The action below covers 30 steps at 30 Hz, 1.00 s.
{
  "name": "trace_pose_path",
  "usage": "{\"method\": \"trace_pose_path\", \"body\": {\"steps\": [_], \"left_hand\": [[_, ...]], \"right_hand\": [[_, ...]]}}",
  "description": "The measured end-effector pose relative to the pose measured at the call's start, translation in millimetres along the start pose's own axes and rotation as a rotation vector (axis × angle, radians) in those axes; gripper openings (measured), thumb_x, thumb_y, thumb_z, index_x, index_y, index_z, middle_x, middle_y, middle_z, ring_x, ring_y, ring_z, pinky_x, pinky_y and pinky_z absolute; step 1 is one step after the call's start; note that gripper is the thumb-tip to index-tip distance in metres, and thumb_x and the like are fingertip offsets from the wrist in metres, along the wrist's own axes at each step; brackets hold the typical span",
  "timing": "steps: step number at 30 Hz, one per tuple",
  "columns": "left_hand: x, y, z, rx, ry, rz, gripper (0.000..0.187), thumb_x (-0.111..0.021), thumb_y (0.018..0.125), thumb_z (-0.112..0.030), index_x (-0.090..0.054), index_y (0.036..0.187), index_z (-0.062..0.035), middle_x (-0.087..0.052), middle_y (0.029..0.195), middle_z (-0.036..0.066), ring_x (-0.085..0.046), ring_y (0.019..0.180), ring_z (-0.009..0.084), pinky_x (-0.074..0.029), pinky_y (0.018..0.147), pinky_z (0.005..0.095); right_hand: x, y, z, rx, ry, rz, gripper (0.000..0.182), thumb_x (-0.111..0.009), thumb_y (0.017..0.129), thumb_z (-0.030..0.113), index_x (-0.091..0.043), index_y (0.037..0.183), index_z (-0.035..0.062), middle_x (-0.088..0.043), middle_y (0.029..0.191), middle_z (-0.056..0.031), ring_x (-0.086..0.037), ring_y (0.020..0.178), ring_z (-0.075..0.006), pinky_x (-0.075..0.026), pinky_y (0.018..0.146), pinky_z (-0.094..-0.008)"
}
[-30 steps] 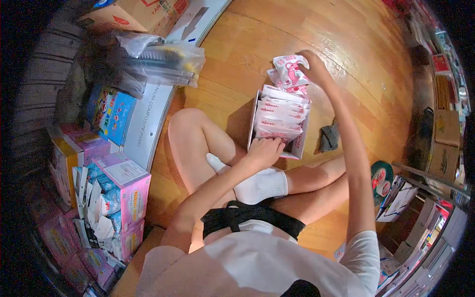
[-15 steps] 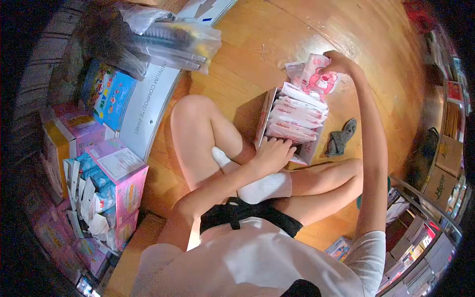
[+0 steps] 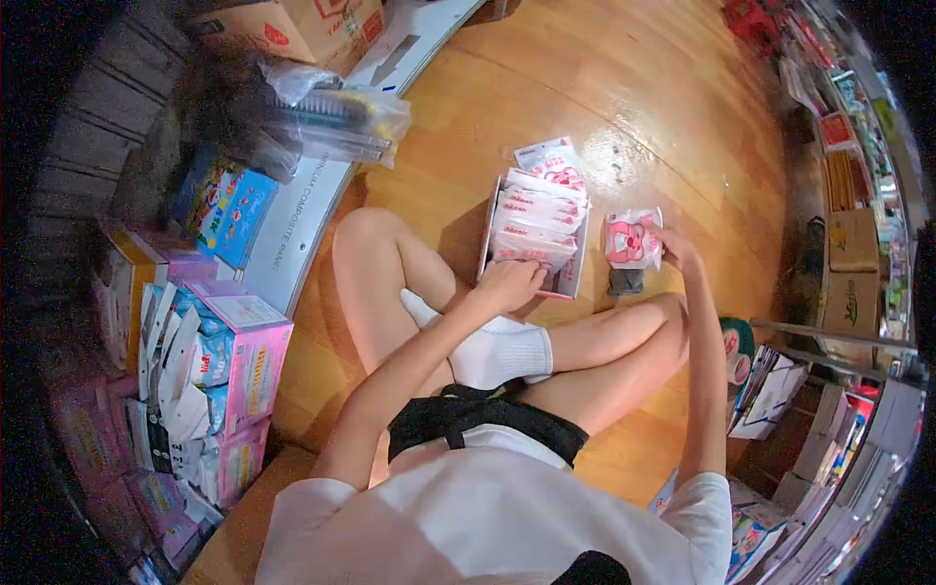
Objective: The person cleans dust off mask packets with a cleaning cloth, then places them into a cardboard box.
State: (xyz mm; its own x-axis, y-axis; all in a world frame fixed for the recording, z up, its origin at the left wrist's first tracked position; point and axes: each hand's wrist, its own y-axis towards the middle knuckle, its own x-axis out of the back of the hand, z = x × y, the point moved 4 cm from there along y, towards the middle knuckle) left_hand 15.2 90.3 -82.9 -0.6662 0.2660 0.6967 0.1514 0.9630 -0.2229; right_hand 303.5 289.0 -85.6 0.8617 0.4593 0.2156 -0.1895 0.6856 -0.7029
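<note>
An open-topped cardboard box (image 3: 581, 255) stands on the floor in front of my crossed legs, filled with a row of upright white-and-pink packets (image 3: 536, 222). My left hand (image 3: 515, 283) is at the near end of this box, fingers curled over its edge against the closest packet. To the right, my right hand (image 3: 675, 250) pinches the side of a flat packet (image 3: 632, 240) printed with a pink bear. That packet is over a dark grey sock (image 3: 625, 282) and partly hides it. One more packet (image 3: 552, 164) leans out beyond the box's far end.
Left of my legs are a white panel (image 3: 302, 210), a blue picture box (image 3: 234, 214), a plastic-wrapped bundle (image 3: 346, 122) and pink cartons (image 3: 255, 375) of packets. A brown carton (image 3: 302, 29) sits at the far left. Shelves with boxes (image 3: 850, 239) and books line the right.
My right hand has brought the bear packet back from beyond the box to its right side, over the sock. My left hand stays at the box's near end. The view has shifted.
</note>
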Motion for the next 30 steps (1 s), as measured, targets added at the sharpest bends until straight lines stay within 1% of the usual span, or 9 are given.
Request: {"method": "trace_pose_path", "body": {"steps": [5,9,12,15,22,25,27,28,30], "left_hand": [[8,-2,-6,-0.07,-0.076,-0.031,0.046,-0.034,0.095,-0.036,-0.064,0.089,-0.0005,-0.064,0.09,0.026,-0.061,0.087,0.042,-0.046,0.079,0.0523],[4,1,-1,-0.105,-0.119,-0.021,0.05,-0.031,0.097,-0.036,-0.063,0.09,0.0009,-0.062,0.09,0.027,-0.06,0.089,0.0439,-0.045,0.081,0.0516],[4,4,-1,-0.079,-0.084,0.108,0.043,-0.031,0.099,-0.031,-0.058,0.105,0.0015,-0.06,0.103,0.027,-0.056,0.096,0.0441,-0.043,0.087,0.0491],[-16,24,23,-0.042,-0.12,0.123,0.046,-0.032,0.096,-0.035,-0.062,0.094,0.0005,-0.061,0.097,0.029,-0.057,0.096,0.0449,-0.044,0.083,0.0508],[10,23,24,-0.476,-0.436,0.122,0.037,-0.05,0.09,-0.019,-0.056,0.119,0.0021,-0.065,0.107,0.017,-0.06,0.091,0.0228,-0.046,0.083,0.034],[48,-4,12,-0.354,-0.67,0.291,0.035,-0.053,0.09,-0.018,-0.058,0.118,0.0023,-0.064,0.108,0.01,-0.057,0.093,0.0172,-0.045,0.084,0.0316],[57,-7,23,0.055,-0.837,0.31,0.037,-0.052,0.092,-0.023,-0.058,0.117,0.0029,-0.063,0.109,0.01,-0.056,0.095,0.0152,-0.044,0.086,0.0296],[63,-12,26,0.263,-0.911,0.321,0.038,-0.052,0.093,-0.026,-0.058,0.117,0.0033,-0.063,0.109,0.01,-0.056,0.095,0.0142,-0.044,0.087,0.0287],[79,-20,26,0.272,-0.887,0.315,0.047,-0.044,0.097,-0.04,-0.055,0.124,-0.0027,-0.058,0.119,0.006,-0.052,0.109,0.0127,-0.042,0.093,0.0276]], "right_hand": [[35,-6,-36,0.034,0.316,0.038,0.036,-0.071,0.077,0.012,-0.06,0.109,0.0025,-0.065,0.104,-0.0053,-0.062,0.086,-0.0167,-0.051,0.075,-0.0328],[29,-29,4,0.828,-0.512,-0.267,0.025,-0.062,0.078,-0.002,-0.061,0.103,0.0004,-0.066,0.088,-0.0085,-0.06,0.075,-0.0199,-0.048,0.067,-0.0288],[-43,-149,93,0.859,-0.896,-0.29,0.018,-0.063,0.073,0.0,-0.061,0.091,0.0033,-0.062,0.079,-0.0174,-0.061,0.071,-0.0311,-0.047,0.063,-0.0366],[-84,-206,125,0.983,-0.759,-0.162,0.02,-0.062,0.07,-0.005,-0.061,0.089,-0.0004,-0.062,0.075,-0.0138,-0.059,0.067,-0.0298,-0.046,0.064,-0.0316],[-132,-225,118,1.183,-0.608,0.037,0.014,-0.06,0.071,-0.008,-0.061,0.083,-0.0005,-0.067,0.083,-0.0109,-0.063,0.07,-0.0214,-0.048,0.065,-0.0285],[-135,-196,100,1.079,-0.479,0.031,0.013,-0.06,0.072,-0.009,-0.061,0.082,-0.0011,-0.069,0.089,-0.0095,-0.064,0.072,-0.0164,-0.049,0.066,-0.0274],[-129,-186,91,0.958,-0.492,-0.001,0.012,-0.059,0.073,-0.009,-0.061,0.082,-0.0016,-0.07,0.092,-0.0091,-0.064,0.073,-0.0141,-0.05,0.067,-0.0274],[-132,-182,89,1.001,-0.491,0.001,0.015,-0.06,0.072,-0.009,-0.061,0.084,-0.0005,-0.069,0.09,-0.0111,-0.065,0.073,-0.0179,-0.05,0.065,-0.0291],[-140,-176,82,1.085,-0.486,-0.001,0.022,-0.061,0.07,-0.009,-0.063,0.089,0.0018,-0.068,0.086,-0.015,-0.066,0.072,-0.0255,-0.05,0.061,-0.0325]]}}
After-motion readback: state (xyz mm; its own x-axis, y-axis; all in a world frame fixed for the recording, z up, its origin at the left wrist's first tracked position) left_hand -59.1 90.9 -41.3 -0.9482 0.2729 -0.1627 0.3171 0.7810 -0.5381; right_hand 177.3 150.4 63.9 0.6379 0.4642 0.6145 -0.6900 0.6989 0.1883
